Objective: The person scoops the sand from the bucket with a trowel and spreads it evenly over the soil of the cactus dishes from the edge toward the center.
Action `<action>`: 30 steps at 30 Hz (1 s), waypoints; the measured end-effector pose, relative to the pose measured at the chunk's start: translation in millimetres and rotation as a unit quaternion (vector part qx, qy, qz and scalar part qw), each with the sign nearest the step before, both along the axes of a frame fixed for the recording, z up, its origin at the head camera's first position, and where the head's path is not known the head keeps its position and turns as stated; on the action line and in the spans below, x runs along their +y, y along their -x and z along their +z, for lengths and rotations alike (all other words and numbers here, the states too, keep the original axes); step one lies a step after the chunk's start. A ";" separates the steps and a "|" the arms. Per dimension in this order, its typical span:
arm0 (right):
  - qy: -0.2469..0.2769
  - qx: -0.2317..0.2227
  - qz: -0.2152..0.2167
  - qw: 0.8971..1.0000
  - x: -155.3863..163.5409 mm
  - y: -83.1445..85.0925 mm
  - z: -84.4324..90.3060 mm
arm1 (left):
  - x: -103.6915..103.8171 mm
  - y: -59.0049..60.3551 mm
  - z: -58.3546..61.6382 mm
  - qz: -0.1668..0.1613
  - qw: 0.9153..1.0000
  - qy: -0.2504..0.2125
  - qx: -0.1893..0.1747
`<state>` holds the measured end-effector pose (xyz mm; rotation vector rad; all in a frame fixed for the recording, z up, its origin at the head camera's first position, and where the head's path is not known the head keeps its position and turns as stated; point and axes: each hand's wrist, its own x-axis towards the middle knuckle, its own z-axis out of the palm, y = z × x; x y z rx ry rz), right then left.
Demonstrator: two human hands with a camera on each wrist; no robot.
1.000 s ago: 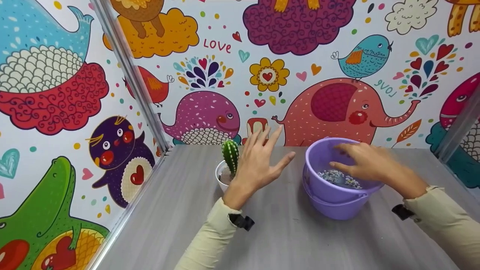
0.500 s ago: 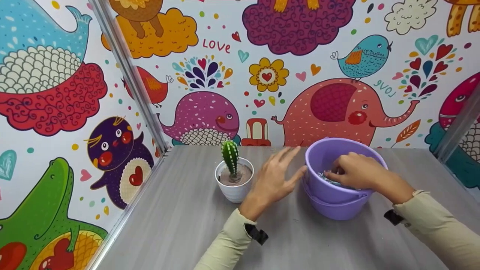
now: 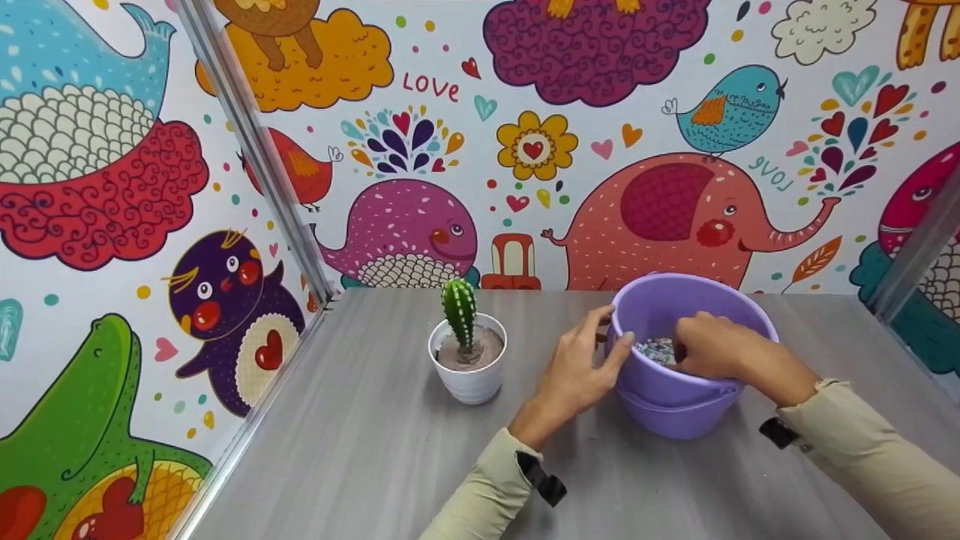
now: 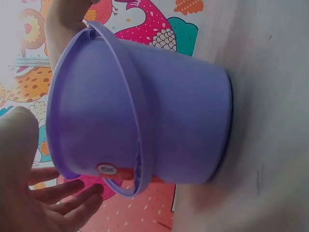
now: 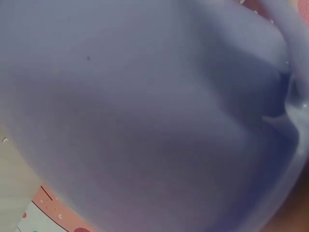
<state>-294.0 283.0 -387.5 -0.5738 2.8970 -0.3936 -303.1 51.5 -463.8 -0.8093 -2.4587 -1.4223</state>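
The purple bucket [image 3: 679,405] stands on the grey table [image 3: 375,450], to the right of the white pot [image 3: 469,382] holding a green cactus [image 3: 459,311]. The left hand [image 3: 577,371] rests against the bucket's left wall, fingers fairly straight and slightly spread, thumb at the rim. The right hand [image 3: 720,349] reaches down inside the bucket, its fingers curled over the small coloured pebbles [image 3: 654,349] at the bottom; whether they pinch any I cannot tell. The right wrist view shows only blurred purple plastic [image 5: 145,106] close up. Cartoon-animal wall panels [image 3: 675,202] stand behind the bucket
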 end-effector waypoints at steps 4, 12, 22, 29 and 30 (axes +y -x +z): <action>-0.019 -0.045 -0.022 0.999 0.4 1.2 1.5 | 6.2 -0.4 -5.4 -0.020 0.997 -0.053 -0.046; -0.083 -0.092 -0.060 0.990 -0.3 0.8 9.4 | 11.4 -2.9 -11.0 -0.040 0.987 -0.131 -0.082; -0.143 0.002 -0.079 0.986 9.4 -3.1 8.0 | 15.1 -2.7 -16.9 -0.034 0.983 -0.161 -0.086; -0.150 0.109 -0.061 0.981 16.5 2.8 -3.3 | 13.6 -1.9 -18.8 -0.039 0.982 -0.165 -0.086; -0.149 0.118 -0.061 0.980 17.7 4.2 -5.2 | 13.5 -1.6 -18.9 -0.040 0.981 -0.167 -0.087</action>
